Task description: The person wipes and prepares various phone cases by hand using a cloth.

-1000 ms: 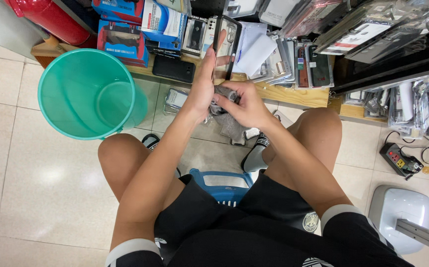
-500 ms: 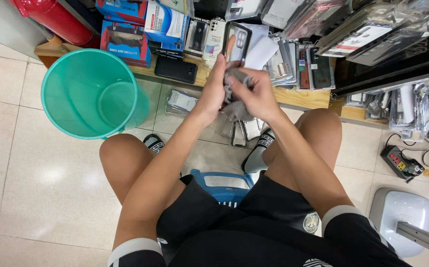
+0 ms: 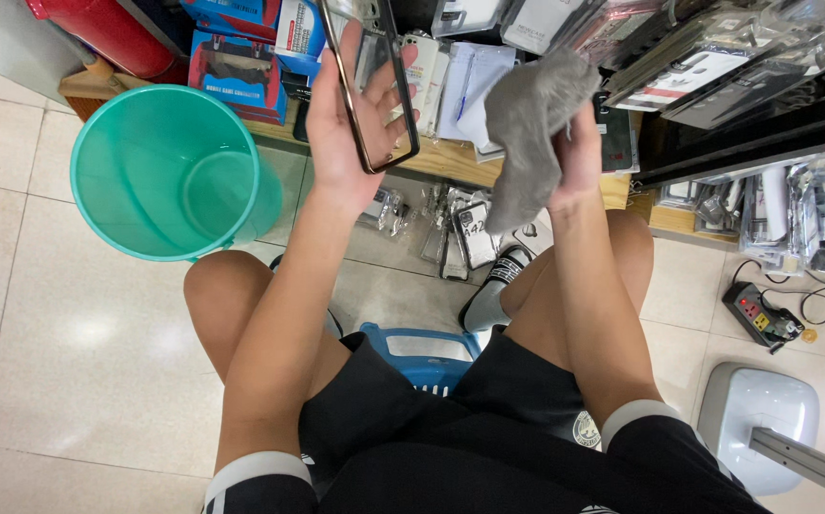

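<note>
- The left hand [image 3: 341, 124] holds a clear phone case with a dark rim [image 3: 372, 86] upright in front of the shelf; the case lies across the open palm, with the fingers [image 3: 398, 71] showing through it behind and the thumb on its near edge.
- The right hand [image 3: 574, 143] is closed on a grey cloth [image 3: 527, 124]; its fingers are curled tight around the bunched cloth, and a loose end hangs down below the fist.
- Case and cloth are near each other but apart — a gap shows between them.
- A teal plastic bucket [image 3: 170, 171] stands on the tiled floor [image 3: 70, 333] just left of the left forearm; nothing shows inside it, only its bare bottom.
- On the floor between the knees lie several phone cases in clear packets [image 3: 460, 233].
- A low wooden shelf [image 3: 451, 162] behind the hands carries boxes and packaged goods — red and blue boxes [image 3: 236, 62] at the left.
- A blue plastic stool [image 3: 427, 357] shows between the thighs.
- A power strip [image 3: 760, 319] with a cable lies on the floor at the right.
</note>
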